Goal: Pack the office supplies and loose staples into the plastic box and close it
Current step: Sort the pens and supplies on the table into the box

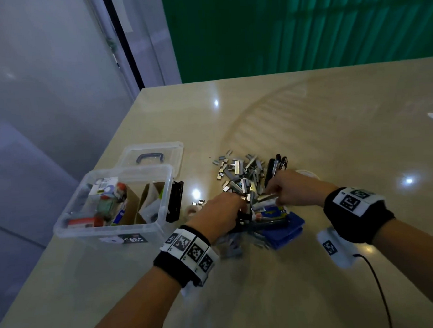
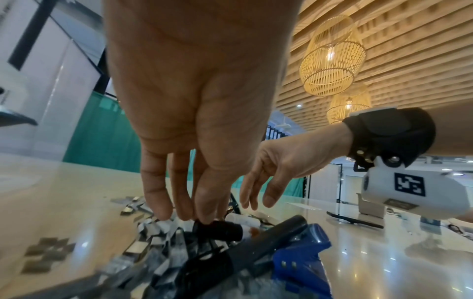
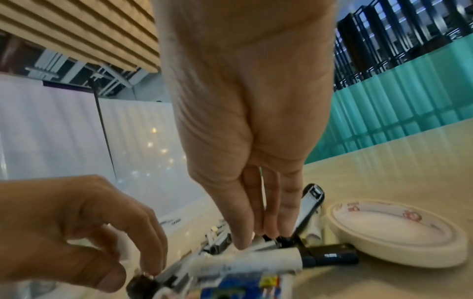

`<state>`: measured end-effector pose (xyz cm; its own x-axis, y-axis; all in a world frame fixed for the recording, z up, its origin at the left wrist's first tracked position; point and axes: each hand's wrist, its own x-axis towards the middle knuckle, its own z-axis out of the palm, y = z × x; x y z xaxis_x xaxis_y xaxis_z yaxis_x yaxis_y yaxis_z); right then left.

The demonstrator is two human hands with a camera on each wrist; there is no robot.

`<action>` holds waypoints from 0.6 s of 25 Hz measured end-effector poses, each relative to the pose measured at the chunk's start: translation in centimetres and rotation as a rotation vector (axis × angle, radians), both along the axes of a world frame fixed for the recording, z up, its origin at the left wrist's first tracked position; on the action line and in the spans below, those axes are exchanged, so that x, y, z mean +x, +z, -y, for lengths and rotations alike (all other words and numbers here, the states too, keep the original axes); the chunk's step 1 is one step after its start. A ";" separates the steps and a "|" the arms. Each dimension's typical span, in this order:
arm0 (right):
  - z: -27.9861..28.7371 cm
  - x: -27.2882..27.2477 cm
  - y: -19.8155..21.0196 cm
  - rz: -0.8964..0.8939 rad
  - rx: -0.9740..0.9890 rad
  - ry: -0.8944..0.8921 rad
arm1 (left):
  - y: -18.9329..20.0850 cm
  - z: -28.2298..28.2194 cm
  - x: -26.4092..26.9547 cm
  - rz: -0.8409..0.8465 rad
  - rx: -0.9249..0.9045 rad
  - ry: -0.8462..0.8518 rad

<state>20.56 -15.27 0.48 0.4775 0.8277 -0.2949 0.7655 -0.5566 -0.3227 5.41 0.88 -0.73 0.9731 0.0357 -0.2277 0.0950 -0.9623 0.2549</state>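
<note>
Head view | staples (image 1: 238,177): grey strips heaped | plastic box (image 1: 109,225): clear, lidless

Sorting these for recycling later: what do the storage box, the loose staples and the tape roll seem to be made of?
Storage box: clear, glossy plastic; its contents show through the walls.
Loose staples: apparently metal, grey with bright glints on some strips.
Tape roll: cream, matte, likely paper masking tape, though the look alone leaves that open.
</note>
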 end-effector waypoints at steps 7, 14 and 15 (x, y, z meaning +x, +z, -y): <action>0.4 0.8 -1.7 -0.056 0.090 0.044 | -1.5 0.1 0.2 0.051 0.020 0.062; 1.5 0.4 1.7 -0.253 0.215 0.096 | -0.4 -1.0 -0.7 0.203 -0.115 0.184; 1.4 0.2 1.6 -0.244 0.223 0.107 | -0.3 -0.8 -0.7 0.237 -0.171 0.197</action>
<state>20.73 -16.66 2.08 0.3218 0.9263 -0.1957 0.7009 -0.3721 -0.6085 4.68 1.69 -0.99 0.9779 0.2087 -0.0150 0.1932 -0.8731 0.4476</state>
